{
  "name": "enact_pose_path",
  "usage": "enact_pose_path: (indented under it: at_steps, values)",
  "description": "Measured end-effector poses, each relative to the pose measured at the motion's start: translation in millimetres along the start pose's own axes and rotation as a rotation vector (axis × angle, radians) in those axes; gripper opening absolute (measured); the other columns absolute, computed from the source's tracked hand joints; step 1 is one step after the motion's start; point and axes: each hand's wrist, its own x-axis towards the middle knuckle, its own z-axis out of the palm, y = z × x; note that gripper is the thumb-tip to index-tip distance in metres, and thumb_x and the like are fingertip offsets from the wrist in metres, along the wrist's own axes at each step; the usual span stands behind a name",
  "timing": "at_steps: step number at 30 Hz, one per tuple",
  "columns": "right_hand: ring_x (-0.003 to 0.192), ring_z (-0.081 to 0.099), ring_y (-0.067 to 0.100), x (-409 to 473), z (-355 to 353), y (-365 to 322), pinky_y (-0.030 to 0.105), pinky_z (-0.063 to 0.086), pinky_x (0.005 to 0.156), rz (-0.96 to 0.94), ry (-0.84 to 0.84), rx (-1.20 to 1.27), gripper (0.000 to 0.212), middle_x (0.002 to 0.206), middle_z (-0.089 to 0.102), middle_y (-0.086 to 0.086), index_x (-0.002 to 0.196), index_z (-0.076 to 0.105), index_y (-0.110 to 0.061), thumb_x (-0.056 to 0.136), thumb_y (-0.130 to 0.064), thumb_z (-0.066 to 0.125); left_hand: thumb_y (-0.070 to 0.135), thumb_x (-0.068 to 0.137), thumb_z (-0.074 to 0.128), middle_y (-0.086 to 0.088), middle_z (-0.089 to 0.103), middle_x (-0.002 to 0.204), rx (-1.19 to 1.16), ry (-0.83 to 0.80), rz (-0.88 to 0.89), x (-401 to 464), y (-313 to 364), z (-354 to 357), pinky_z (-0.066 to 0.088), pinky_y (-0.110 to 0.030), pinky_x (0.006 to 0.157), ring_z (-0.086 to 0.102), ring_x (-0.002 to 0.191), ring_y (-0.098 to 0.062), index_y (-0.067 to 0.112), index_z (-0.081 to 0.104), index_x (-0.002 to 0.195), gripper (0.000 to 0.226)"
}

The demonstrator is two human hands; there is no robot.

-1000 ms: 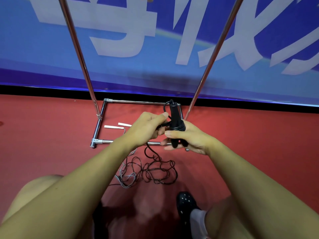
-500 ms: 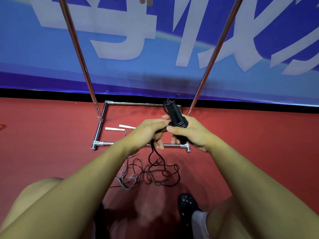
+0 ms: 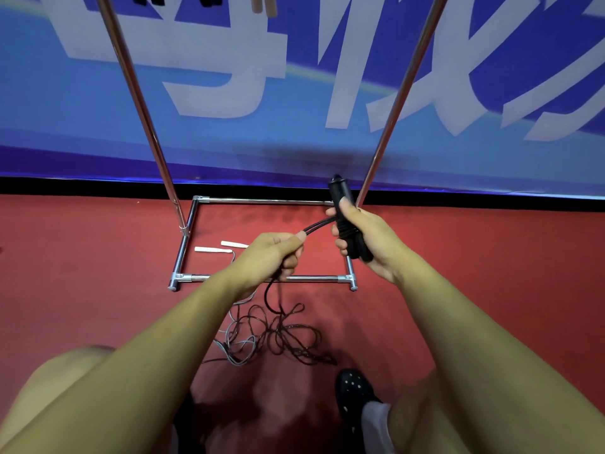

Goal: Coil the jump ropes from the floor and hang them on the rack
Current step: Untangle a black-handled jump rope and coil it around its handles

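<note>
Handles (image 3: 347, 224) of the black rope are standing bunched in your right hand (image 3: 366, 242), just above the rack base (image 3: 262, 278); your left hand (image 3: 271, 257) is pinching the doubled cord (image 3: 319, 224) taut for wrapping; slack (image 3: 288, 335) is lying before the base.
</note>
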Motion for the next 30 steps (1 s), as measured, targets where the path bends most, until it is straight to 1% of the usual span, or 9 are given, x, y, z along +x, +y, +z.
enact_pose_path:
  at_steps: [3, 7, 9, 11, 13, 18, 22, 27, 30]
  values:
    - [0.060, 0.051, 0.018, -1, -6, -4, 0.031, 0.041, 0.059, 0.064, -0.054, 0.074, 0.062, 0.079, 0.060, 0.007, 0.127, 0.062, -0.005, 0.103, -0.058, 0.039, 0.035, 0.107, 0.048, 0.003, 0.035, 0.057, 0.079, 0.064, 0.015, 1, -1, 0, 0.019, -0.023, 0.045, 0.023, 0.047, -0.012, 0.009, 0.071, 0.089, 0.039]
    - [0.065, 0.052, 0.021, -4, -10, -5, 0.032, 0.043, 0.062, 0.119, -0.093, 0.094, 0.059, 0.084, 0.061, 0.011, 0.136, 0.056, 0.000, 0.108, -0.044, 0.028, 0.037, 0.106, 0.051, 0.005, 0.027, 0.053, 0.229, 0.174, 0.080, -1, 7, 0, 0.019, -0.031, 0.052, 0.023, 0.045, -0.011, 0.019, 0.078, 0.099, 0.034]
    - [0.066, 0.054, 0.021, -4, -10, -6, 0.031, 0.044, 0.063, 0.137, -0.085, 0.111, 0.057, 0.087, 0.063, 0.011, 0.140, 0.053, 0.004, 0.108, -0.036, 0.028, 0.036, 0.106, 0.050, 0.010, 0.034, 0.038, 0.302, 0.185, 0.071, -4, 12, 3, 0.025, -0.028, 0.053, 0.034, 0.036, -0.004, 0.018, 0.078, 0.100, 0.034]
    - [0.067, 0.054, 0.021, -3, -10, -5, 0.031, 0.045, 0.065, 0.152, -0.068, 0.124, 0.055, 0.088, 0.065, 0.010, 0.142, 0.050, 0.007, 0.107, -0.032, 0.031, 0.036, 0.106, 0.051, 0.010, 0.034, 0.036, 0.359, 0.185, 0.067, -6, 14, 4, 0.026, -0.028, 0.053, 0.036, 0.036, -0.005, 0.017, 0.078, 0.095, 0.035]
    - [0.068, 0.056, 0.019, -2, -11, -3, 0.031, 0.047, 0.069, 0.167, -0.067, 0.107, 0.052, 0.091, 0.066, 0.009, 0.138, 0.053, 0.008, 0.107, -0.030, 0.036, 0.038, 0.105, 0.052, 0.010, 0.024, 0.045, 0.383, 0.189, 0.089, -5, 13, 3, 0.022, -0.029, 0.050, 0.023, 0.040, -0.009, 0.017, 0.076, 0.084, 0.038]
    - [0.076, 0.062, 0.019, -5, -12, -2, 0.030, 0.055, 0.078, 0.109, -0.105, 0.024, 0.022, 0.092, 0.065, 0.009, 0.110, 0.064, -0.003, 0.106, -0.020, 0.050, 0.039, 0.103, 0.053, 0.006, 0.028, 0.048, 0.450, 0.210, 0.155, -2, 12, 0, 0.026, -0.028, 0.051, 0.027, 0.043, -0.014, 0.017, 0.069, 0.071, 0.042]
    - [0.080, 0.061, 0.020, -4, -9, 2, 0.040, 0.046, 0.081, 0.060, -0.095, -0.161, 0.017, 0.083, 0.069, 0.004, 0.099, 0.071, -0.013, 0.100, -0.029, 0.065, 0.044, 0.102, 0.053, 0.010, 0.029, 0.047, 0.476, 0.189, 0.170, -3, 11, 1, 0.031, -0.030, 0.057, 0.030, 0.044, -0.014, 0.022, 0.070, 0.072, 0.041]
    - [0.083, 0.073, 0.024, -7, 2, 11, 0.051, 0.056, 0.094, 0.076, -0.007, -0.224, 0.048, 0.090, 0.076, 0.009, 0.115, 0.063, -0.011, 0.079, -0.029, 0.088, 0.038, 0.104, 0.053, 0.010, 0.027, 0.044, 0.476, 0.123, 0.200, -9, 17, 5, 0.024, -0.027, 0.049, 0.025, 0.041, -0.011, 0.019, 0.072, 0.075, 0.040]
    - [0.086, 0.073, 0.024, -8, 10, 14, 0.049, 0.060, 0.090, 0.157, -0.065, -0.123, 0.043, 0.099, 0.072, 0.013, 0.119, 0.056, -0.008, 0.086, -0.014, 0.082, 0.032, 0.106, 0.053, 0.010, 0.026, 0.042, 0.468, 0.094, 0.224, -14, 21, 5, 0.021, -0.023, 0.044, 0.022, 0.039, -0.008, 0.012, 0.073, 0.079, 0.039]
